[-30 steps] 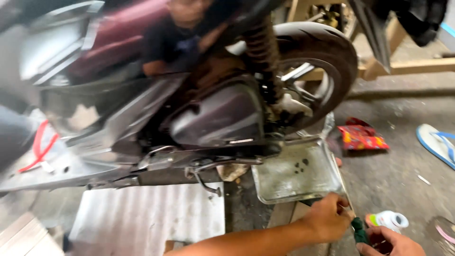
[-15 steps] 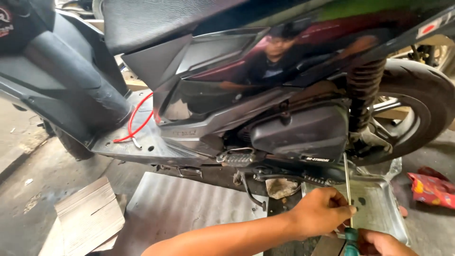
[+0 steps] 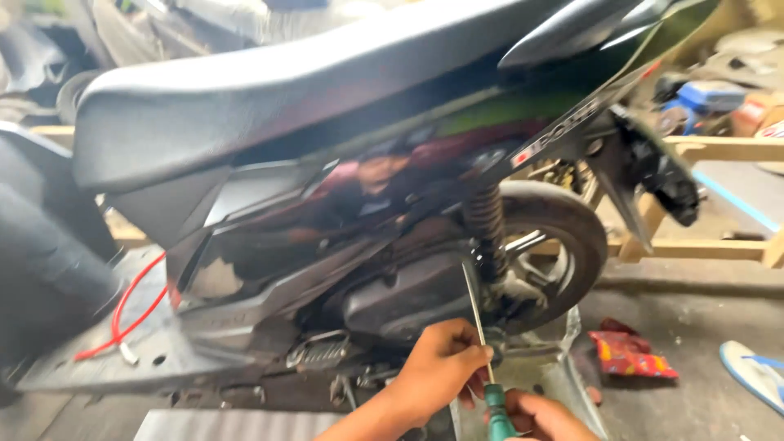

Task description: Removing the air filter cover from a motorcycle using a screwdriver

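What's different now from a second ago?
The view has lifted to take in the scooter's seat. The screwdriver now points up toward the engine cover, left hand on its shaft, right hand on the green handle. The scooter stayed put.

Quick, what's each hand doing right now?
Left hand: closed around the screwdriver shaft.
Right hand: closed on its green handle.

Both hands (image 3: 445, 367) (image 3: 543, 415) on green-handled screwdriver (image 3: 482, 343) beside scooter engine (image 3: 408, 298)
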